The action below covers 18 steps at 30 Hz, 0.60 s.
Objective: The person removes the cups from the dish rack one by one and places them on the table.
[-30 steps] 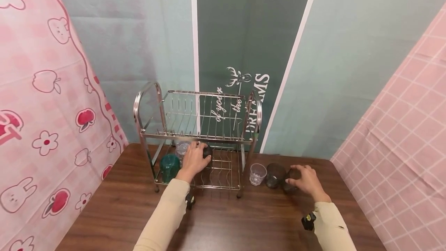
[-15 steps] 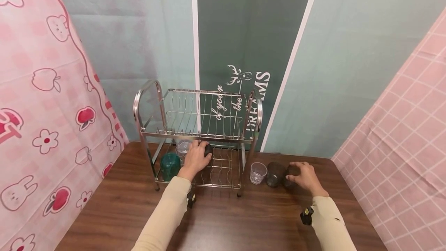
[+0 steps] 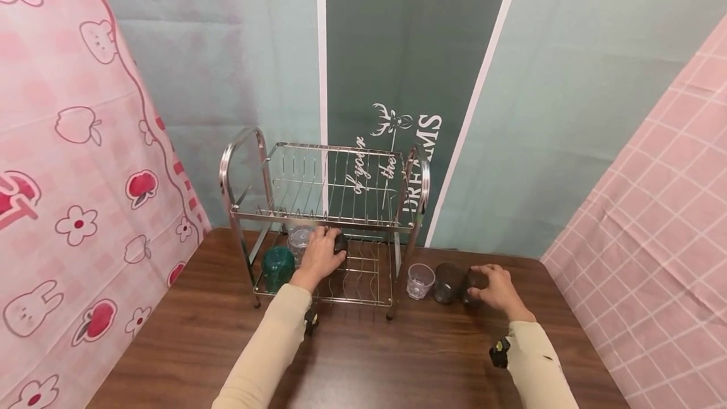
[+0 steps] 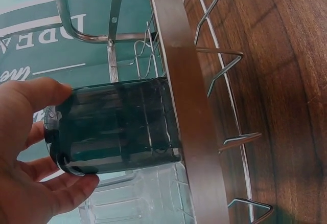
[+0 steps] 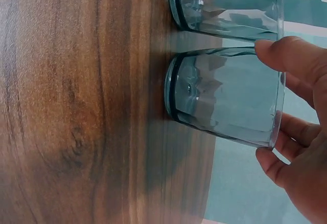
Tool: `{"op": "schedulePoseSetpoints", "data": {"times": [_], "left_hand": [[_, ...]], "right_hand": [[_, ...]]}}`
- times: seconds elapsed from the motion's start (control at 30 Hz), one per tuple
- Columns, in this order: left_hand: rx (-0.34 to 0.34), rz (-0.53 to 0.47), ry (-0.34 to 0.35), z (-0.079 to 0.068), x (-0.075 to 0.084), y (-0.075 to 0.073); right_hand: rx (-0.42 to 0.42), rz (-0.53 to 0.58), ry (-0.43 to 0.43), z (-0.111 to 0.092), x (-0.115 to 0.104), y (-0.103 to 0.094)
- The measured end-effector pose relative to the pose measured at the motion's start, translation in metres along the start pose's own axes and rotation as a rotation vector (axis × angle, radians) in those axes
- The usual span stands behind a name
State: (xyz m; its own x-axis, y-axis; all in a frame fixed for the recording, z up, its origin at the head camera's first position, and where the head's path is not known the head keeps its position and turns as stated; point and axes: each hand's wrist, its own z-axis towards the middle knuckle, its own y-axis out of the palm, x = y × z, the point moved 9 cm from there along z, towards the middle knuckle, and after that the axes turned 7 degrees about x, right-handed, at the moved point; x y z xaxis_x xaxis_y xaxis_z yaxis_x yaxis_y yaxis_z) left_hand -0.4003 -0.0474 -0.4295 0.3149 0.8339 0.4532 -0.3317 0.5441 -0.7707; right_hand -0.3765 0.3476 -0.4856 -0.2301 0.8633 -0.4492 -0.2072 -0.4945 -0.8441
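My left hand (image 3: 319, 260) reaches into the lower tier of the metal dish rack (image 3: 324, 225), thumb and fingers around the base of a dark tinted cup (image 4: 117, 127). That cup is upside down, its mouth toward the rack wires. Beside it are a clear cup (image 4: 140, 198) and a teal cup (image 3: 278, 268), both on the lower tier. On the table to the right, my right hand (image 3: 501, 290) grips another dark tinted cup (image 5: 219, 96) near its rim, thumb on one side and fingers on the other. This cup stands upright, its base right at the tabletop.
Left of the right hand's cup stand a second dark cup (image 3: 447, 283) and a clear cup (image 3: 420, 281), in a row beside the rack's right leg. The upper tier (image 3: 335, 185) hangs over my left hand. Fabric backdrops (image 3: 568, 112) surround the wooden table (image 3: 397, 358).
Both hands stay nearly in place on their cups. The right hand has shifted very slightly, and the head view has moved a little.
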Motion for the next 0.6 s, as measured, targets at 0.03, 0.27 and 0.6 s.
{"op": "schedulePoseSetpoints", "data": {"times": [0.03, 0.27, 0.6], "left_hand": [[0.001, -0.002, 0.002, 0.001, 0.000, 0.000], [-0.004, 0.001, 0.001, 0.002, 0.000, 0.000], [0.026, 0.045, 0.036, 0.003, 0.011, -0.017]], "right_hand": [[0.007, 0.002, -0.001, 0.000, 0.000, 0.000], [0.027, -0.017, 0.009, 0.000, 0.001, 0.000], [0.033, -0.137, 0.001, -0.002, -0.019, -0.018]]}}
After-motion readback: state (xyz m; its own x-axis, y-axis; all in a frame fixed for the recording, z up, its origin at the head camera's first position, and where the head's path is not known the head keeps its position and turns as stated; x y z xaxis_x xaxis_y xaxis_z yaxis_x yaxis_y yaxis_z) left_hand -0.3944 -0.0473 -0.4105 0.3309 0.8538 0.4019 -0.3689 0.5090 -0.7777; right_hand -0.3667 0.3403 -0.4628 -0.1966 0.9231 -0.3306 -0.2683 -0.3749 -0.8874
